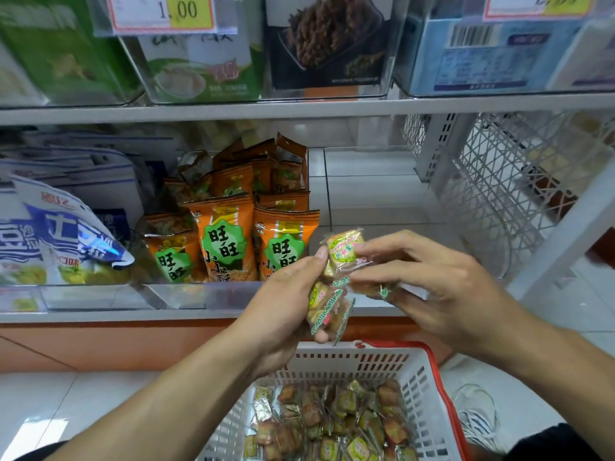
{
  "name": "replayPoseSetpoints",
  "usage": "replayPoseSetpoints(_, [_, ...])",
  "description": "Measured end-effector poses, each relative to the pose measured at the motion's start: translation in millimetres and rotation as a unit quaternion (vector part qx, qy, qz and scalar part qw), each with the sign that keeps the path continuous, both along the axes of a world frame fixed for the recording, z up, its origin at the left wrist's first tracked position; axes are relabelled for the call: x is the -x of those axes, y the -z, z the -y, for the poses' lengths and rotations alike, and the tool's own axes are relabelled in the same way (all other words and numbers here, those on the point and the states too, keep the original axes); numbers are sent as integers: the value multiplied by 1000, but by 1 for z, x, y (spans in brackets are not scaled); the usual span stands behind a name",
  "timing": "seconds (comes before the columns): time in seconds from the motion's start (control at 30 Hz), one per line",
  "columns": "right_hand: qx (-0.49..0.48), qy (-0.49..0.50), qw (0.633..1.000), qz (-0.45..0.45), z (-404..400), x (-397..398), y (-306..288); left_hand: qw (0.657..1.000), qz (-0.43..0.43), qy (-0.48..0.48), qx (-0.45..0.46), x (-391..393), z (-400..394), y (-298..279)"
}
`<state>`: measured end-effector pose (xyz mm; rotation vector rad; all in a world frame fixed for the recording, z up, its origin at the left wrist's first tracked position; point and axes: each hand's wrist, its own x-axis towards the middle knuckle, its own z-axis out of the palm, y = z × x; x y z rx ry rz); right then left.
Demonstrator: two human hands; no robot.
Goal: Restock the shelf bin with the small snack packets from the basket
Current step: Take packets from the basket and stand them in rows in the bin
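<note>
white plastic lattice basket with red rim (416,367), below both hands, part-filled with small clear-wrapped snack packets (332,424) | left hand (283,314) curled around a bunch of yellow-green packets (327,309) | right hand (429,284) pinches one packet (346,249) just beside it | beyond the hands: clear shelf bin (199,294) of orange pouches (226,237)

To the right of the orange snack bags (233,234), the shelf floor (372,194) lies bare back to the rear wall, open to a hand from the front. Left of the orange snack bags, blue and white bags (63,234) fill the space, and above them the upper shelf edge (299,109) caps the opening. Farther right of the orange snack bags, a white lattice panel (506,181) walls that bare stretch.
</note>
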<state>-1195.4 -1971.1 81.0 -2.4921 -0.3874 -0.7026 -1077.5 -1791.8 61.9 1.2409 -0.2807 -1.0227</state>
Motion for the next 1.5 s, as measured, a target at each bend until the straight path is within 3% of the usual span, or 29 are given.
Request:
replayPoseSetpoints(0.2, [-35, -3, 998, -47, -1, 4, -4, 998, 61, 14, -10, 0, -2, -1])
replayPoseSetpoints(0.4, [-279, 30, 943, -177, 16, 3, -7, 995, 91, 20, -24, -1, -4, 1])
replayPoseSetpoints(0.6, [-220, 65, 939, -257, 13, -1, -3, 986, 146, 65, -42, 3, -5, 3])
replayPoseSetpoints(0.97, [-389, 93, 886, -235, 10, -3, 4, 994, 105, -14, -21, 8, 0, 9])
replayPoseSetpoints(1.23, [-532, 96, 807, -237, 7, -6, 9, 998, 53, -1, -17, 8, 5, 13])
replayPoseSetpoints(1.4, [-483, 100, 825, -276, 7, -4, 5, 998, 48, -21, -18, 9, 3, 15])
replayPoseSetpoints(1.5, [-511, 89, 812, -267, 0, -3, 4, 997, 57, -48, -14, 10, 4, 16])
